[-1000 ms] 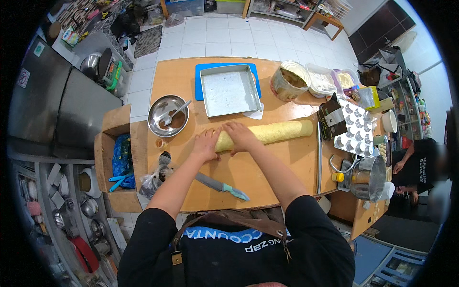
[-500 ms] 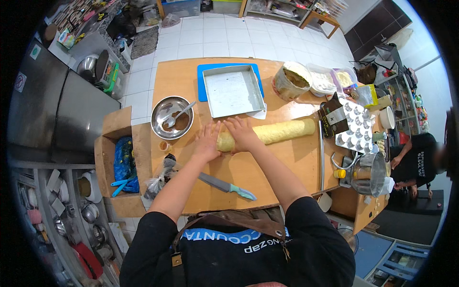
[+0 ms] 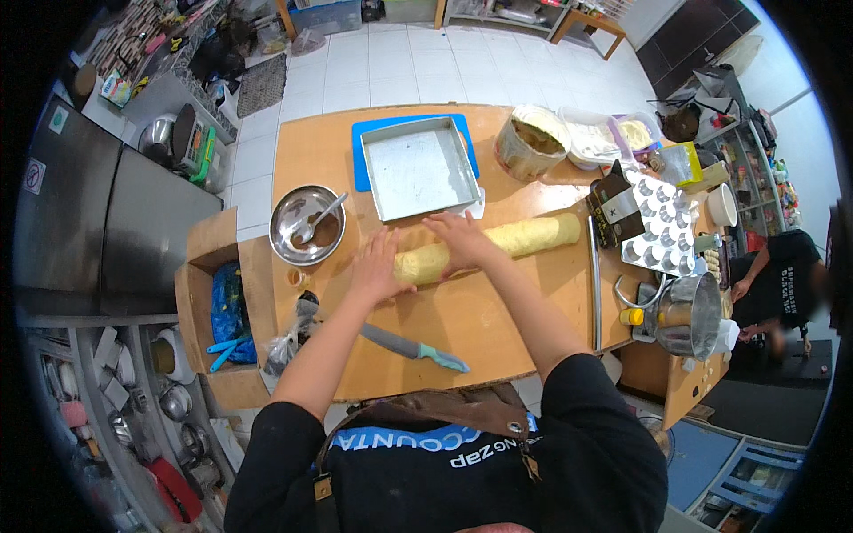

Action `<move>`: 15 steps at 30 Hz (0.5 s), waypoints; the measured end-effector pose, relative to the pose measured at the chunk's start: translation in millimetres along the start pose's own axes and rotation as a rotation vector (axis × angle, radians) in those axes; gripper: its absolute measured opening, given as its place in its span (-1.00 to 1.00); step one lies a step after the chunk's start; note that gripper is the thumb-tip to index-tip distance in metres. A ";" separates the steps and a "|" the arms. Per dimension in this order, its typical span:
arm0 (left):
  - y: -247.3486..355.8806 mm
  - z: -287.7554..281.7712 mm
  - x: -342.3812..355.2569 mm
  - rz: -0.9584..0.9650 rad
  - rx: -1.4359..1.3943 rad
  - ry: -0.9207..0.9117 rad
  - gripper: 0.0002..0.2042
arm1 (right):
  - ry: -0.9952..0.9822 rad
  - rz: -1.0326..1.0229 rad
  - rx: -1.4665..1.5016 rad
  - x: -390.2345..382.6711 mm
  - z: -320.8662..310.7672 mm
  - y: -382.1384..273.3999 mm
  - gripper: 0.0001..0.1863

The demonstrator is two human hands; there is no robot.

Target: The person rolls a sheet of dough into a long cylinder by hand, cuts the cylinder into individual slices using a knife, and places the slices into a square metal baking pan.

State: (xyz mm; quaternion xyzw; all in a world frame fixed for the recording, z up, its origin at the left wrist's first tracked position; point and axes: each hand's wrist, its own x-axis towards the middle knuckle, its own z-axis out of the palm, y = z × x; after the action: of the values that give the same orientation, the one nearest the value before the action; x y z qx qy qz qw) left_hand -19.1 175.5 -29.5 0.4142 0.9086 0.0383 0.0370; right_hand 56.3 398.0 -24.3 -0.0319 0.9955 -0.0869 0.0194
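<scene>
Yellow roll (image 3: 538, 234) lies crosswise on the table (image 3: 426, 320), just nearer than the metal pan (image 3: 419, 169). Left hand (image 3: 377, 268) is at its left end, thumb and fingers wide; right hand (image 3: 466, 242) over it, fingers spread, has slid rightward. More roll shows between; contact seems to be working along its length.

We have the dough roll (image 3: 533, 238) lying across the middle of the counter (image 3: 533, 311), left hand (image 3: 377, 266) at its left end, right hand (image 3: 466, 242) over it farther right. Behind the roll: pan (image 3: 418, 169) on a mat (image 3: 359, 164), tub (image 3: 530, 147) right of the pan. Left of the pan we get a bowl (image 3: 283, 213), spoon (image 3: 306, 233) in it. Knife (image 3: 413, 346) in front of the roll, plastic bag (image 3: 289, 342) left of the knife. Right of the roll: metal bar (image 3: 596, 293), then muffin tray (image 3: 659, 222), mixing bowl (image 3: 702, 315) in front of the tray.
</scene>
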 end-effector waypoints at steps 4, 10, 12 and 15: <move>-10.2 12.6 30.2 0.071 -0.336 -0.335 -0.08 | -0.393 0.058 0.174 -3.6 -2.9 17.3 0.07; -1.0 7.0 31.8 0.097 -0.166 -0.469 -0.12 | -0.599 0.076 0.270 -3.7 2.2 29.6 0.04; 7.4 5.2 30.3 0.169 -0.009 -0.313 -0.10 | -0.277 0.007 0.079 -14.4 -2.4 28.8 0.03; 58.4 4.1 38.9 0.206 -0.229 0.043 -0.01 | -0.089 -0.023 -0.048 -26.6 5.7 42.2 0.01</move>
State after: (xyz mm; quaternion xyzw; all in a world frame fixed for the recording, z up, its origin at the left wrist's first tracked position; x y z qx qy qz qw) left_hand -0.3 243.3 -29.1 0.4975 0.8516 0.1539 0.0606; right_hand 80.5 440.3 -36.4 -0.0475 0.9950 -0.0616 0.0618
